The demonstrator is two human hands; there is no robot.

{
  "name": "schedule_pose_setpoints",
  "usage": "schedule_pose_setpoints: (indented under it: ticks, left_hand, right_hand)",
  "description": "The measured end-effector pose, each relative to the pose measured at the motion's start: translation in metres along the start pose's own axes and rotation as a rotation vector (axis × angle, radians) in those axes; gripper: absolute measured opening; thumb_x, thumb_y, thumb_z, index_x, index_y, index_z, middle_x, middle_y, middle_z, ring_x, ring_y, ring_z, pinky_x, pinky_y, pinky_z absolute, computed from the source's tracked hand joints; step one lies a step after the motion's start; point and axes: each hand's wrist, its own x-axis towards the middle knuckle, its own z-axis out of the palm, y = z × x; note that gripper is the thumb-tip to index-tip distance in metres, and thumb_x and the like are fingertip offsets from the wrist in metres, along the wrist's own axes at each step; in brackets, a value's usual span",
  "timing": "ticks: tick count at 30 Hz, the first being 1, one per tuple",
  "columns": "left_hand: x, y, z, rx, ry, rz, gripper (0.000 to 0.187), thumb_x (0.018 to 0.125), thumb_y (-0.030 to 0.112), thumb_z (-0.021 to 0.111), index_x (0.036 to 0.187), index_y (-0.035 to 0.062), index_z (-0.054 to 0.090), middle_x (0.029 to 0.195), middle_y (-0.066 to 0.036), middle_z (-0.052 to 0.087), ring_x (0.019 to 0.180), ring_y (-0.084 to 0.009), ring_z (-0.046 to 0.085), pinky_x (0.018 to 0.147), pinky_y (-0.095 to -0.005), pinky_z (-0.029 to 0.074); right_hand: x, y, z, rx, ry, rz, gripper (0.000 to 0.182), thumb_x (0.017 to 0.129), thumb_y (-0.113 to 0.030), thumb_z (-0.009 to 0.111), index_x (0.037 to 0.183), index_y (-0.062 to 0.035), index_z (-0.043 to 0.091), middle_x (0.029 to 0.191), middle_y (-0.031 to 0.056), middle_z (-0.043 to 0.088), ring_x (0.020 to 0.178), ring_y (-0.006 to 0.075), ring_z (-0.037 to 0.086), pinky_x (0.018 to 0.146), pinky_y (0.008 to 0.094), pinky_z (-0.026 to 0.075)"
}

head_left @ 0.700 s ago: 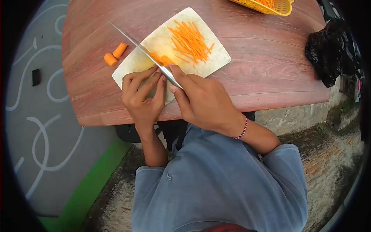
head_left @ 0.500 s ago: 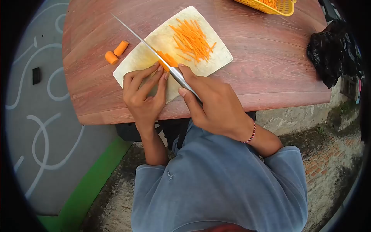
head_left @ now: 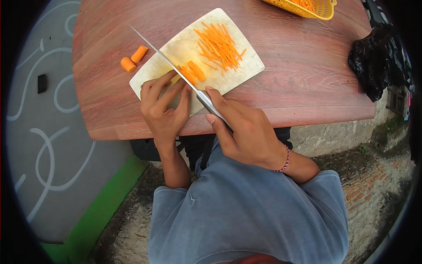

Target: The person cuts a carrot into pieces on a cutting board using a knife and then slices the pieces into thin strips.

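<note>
My right hand (head_left: 250, 127) is wrapped around the metal handle of a knife (head_left: 206, 100). Its long blade points up and to the left across the white cutting board (head_left: 151, 70). Bent fingers of my left hand (head_left: 163, 103) press down at the near side of the blade, on a carrot piece mostly hidden by fingers and knife. Just across the blade lie cut carrot slices (head_left: 196, 70), some leaning apart. A loose pile of thin carrot strips (head_left: 220, 46) rests on the far right part of the board.
Two short carrot chunks (head_left: 128, 64) lie on the reddish wooden table (head_left: 303, 75), left of the board. A yellow plastic basket (head_left: 324, 11) with shredded carrot stands at the far edge of view. A black plastic bag (head_left: 373, 61) hangs over the table's right side.
The knife has shifted slightly right and down, its blade now closer to my left fingertips. Carrot slices beyond the blade have spread apart. My left hand has barely moved.
</note>
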Motion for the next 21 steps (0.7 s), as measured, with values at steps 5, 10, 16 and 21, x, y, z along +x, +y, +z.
schedule_pose_setpoints:
  ticks: [5,10,16,21]
  left_hand:
    - [0.004,-0.001,0.001,-0.021,-0.024,-0.014,0.027,0.078,0.000,0.087,0.104,0.0045,0.086,0.116,-0.007,0.082,0.093,-0.0228,0.067,0.086,-0.0342,0.056]
    - [0.001,-0.004,-0.003,-0.053,-0.008,-0.024,0.031,0.078,0.000,0.087,0.108,0.0047,0.085,0.117,-0.007,0.082,0.094,-0.0229,0.068,0.088,-0.0339,0.056]
    - [0.013,-0.009,-0.013,-0.060,-0.057,0.027,0.031,0.083,-0.001,0.082,0.112,0.0070,0.084,0.115,-0.007,0.080,0.096,-0.0251,0.067,0.089,-0.0366,0.055]
    - [0.022,-0.019,-0.019,-0.043,-0.142,0.127,0.023,0.083,0.001,0.082,0.105,0.0066,0.082,0.106,-0.006,0.077,0.100,-0.0273,0.065,0.089,-0.0403,0.053]
  right_hand:
    - [0.002,0.009,-0.012,0.096,0.091,-0.024,0.050,0.100,-0.007,0.067,0.147,0.0065,0.054,0.092,0.0243,0.070,0.078,0.0432,0.071,0.069,0.0479,0.057]
    - [0.000,0.005,-0.021,0.104,0.050,0.030,0.045,0.102,-0.007,0.067,0.144,0.0080,0.059,0.104,0.0296,0.073,0.091,0.0439,0.075,0.081,0.0423,0.059]
    - [-0.005,0.004,-0.033,0.144,0.022,0.226,0.043,0.102,-0.008,0.068,0.142,0.0090,0.062,0.111,0.0316,0.073,0.101,0.0375,0.078,0.087,0.0386,0.058]
    - [-0.008,0.007,-0.031,0.153,0.048,0.208,0.044,0.102,-0.007,0.068,0.142,0.0095,0.061,0.117,0.0307,0.074,0.108,0.0334,0.078,0.092,0.0365,0.057]
